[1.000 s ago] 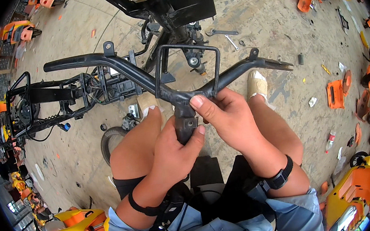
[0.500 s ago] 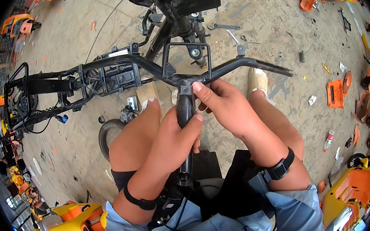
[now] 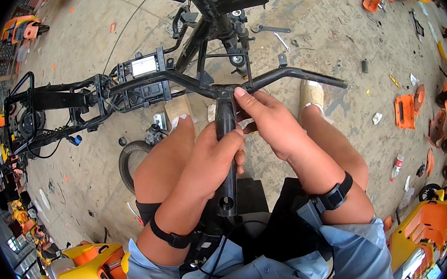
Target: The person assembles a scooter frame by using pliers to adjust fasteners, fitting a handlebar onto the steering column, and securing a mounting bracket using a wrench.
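The handlebar (image 3: pixel 225 110) was above the floor (image 3: pixel 380 143), its two arms spread left and right. The left hand (image 3: pixel 215 153) was wrapped around its stem (image 3: pixel 229 184); the right hand (image 3: pixel 267 118), half curled, had its thumb against the joint (image 3: pixel 224 90).

Glossy black metal handlebar (image 3: pixel 225 119)

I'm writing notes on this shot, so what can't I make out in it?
All in the head view:
- Left hand: some fingers hidden behind the stem.
- Right hand: the underside of its grip, hidden by the hand itself.
- Upright frame: top cut off by the upper edge.
- Tyre: partly hidden by the left leg.
- Dark bit near the wrench: too small to identify.
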### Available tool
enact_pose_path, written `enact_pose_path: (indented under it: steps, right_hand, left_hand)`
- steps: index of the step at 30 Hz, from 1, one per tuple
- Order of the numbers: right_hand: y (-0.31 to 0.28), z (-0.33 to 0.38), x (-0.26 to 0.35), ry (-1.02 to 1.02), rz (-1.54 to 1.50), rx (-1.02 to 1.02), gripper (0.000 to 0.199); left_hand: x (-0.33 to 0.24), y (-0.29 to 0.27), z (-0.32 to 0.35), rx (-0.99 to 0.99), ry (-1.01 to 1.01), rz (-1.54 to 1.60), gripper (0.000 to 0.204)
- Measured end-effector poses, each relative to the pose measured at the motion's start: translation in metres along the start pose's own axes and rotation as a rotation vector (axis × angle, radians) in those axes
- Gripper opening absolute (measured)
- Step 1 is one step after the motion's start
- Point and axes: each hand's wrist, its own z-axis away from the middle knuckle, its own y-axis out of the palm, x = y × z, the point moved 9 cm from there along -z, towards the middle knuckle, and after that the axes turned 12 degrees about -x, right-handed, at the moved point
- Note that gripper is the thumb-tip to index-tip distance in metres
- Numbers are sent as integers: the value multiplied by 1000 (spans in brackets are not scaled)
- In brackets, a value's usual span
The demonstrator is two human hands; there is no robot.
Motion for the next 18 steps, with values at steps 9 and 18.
enact_pose_path:
  steps: [9, 18]
  right_hand:
    - [12, 10, 9, -16, 45, 103, 57]
    - [-2, -5, 0, 11, 42, 23, 63]
  left_hand:
    - [10, -9, -17, -71, -95, 24, 21]
    - [7, 1, -19, -133, 57, 34, 15]
